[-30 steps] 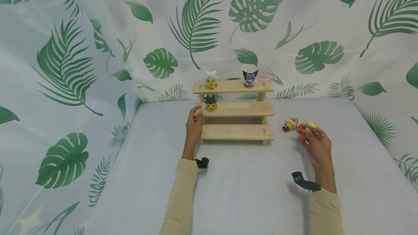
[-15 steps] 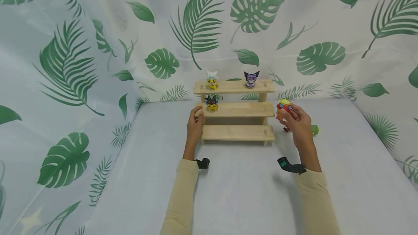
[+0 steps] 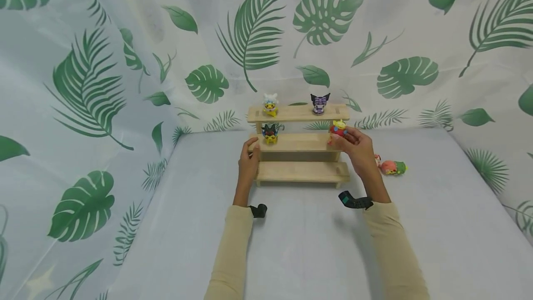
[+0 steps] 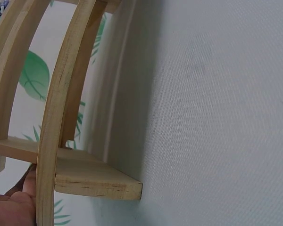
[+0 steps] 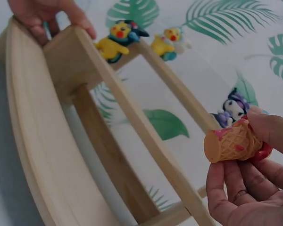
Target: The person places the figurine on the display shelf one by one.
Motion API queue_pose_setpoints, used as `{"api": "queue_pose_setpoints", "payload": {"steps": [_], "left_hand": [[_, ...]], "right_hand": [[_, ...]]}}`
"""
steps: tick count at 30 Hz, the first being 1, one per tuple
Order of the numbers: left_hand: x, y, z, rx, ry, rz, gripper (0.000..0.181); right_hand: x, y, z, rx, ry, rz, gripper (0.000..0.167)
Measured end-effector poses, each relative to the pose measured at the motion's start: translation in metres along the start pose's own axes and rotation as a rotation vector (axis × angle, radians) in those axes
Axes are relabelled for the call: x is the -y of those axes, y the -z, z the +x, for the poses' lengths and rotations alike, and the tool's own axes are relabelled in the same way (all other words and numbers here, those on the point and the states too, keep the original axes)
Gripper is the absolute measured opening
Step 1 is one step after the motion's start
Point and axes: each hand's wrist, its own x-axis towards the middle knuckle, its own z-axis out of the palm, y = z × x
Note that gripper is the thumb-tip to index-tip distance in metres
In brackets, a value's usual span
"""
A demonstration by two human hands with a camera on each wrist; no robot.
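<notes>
Pinching the ice-cream-cone figurine (image 5: pixel 233 141) in my right hand (image 3: pixel 360 148), three-tier wooden shelf (image 3: pixel 301 171) close by it; my left hand (image 3: pixel 248 163) grips that shelf's side, black-and-yellow figurine (image 3: pixel 270 134) just to its right!

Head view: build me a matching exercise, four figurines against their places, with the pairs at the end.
Figurines
1. purple-and-black figurine
2. dark-capped yellow figurine
3. red figurine with a yellow top
4. pink-and-green figurine

Places
A. lying on the white surface, right of the wooden stand
B. on the top shelf, toward its right end
C. held in the fingers of the right hand
D. on the middle shelf, near its left end

Pairs: 1-B, 2-D, 3-C, 4-A
</notes>
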Motion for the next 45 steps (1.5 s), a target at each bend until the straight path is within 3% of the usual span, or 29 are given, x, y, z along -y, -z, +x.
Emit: {"api": "queue_pose_setpoints", "payload": {"steps": [7,14,19,26,35,45], "left_hand": [[0.003,-0.001,0.0,0.006,0.002,-0.003,0.034],[0.001,0.0,0.0,0.011,0.002,-0.003,0.033],[-0.002,0.002,-0.001,0.005,0.003,-0.007,0.033],[0.0,0.002,0.0,0.008,0.007,-0.014,0.033],[0.004,-0.002,0.002,-0.004,-0.01,0.001,0.032],[0.002,-0.001,0.001,-0.013,-0.004,0.021,0.033]], "right_hand": [[-0.001,-0.017,0.007,0.087,0.156,-0.198,0.048],[0.006,-0.033,0.002,0.081,0.232,-0.316,0.045],[0.003,-0.037,0.005,0.041,0.235,-0.355,0.046],[-0.021,-0.033,0.017,0.017,0.194,-0.415,0.054],[-0.033,-0.039,0.019,-0.069,0.297,-0.605,0.051],[-0.032,-0.046,0.016,-0.134,0.292,-0.627,0.044]]}}
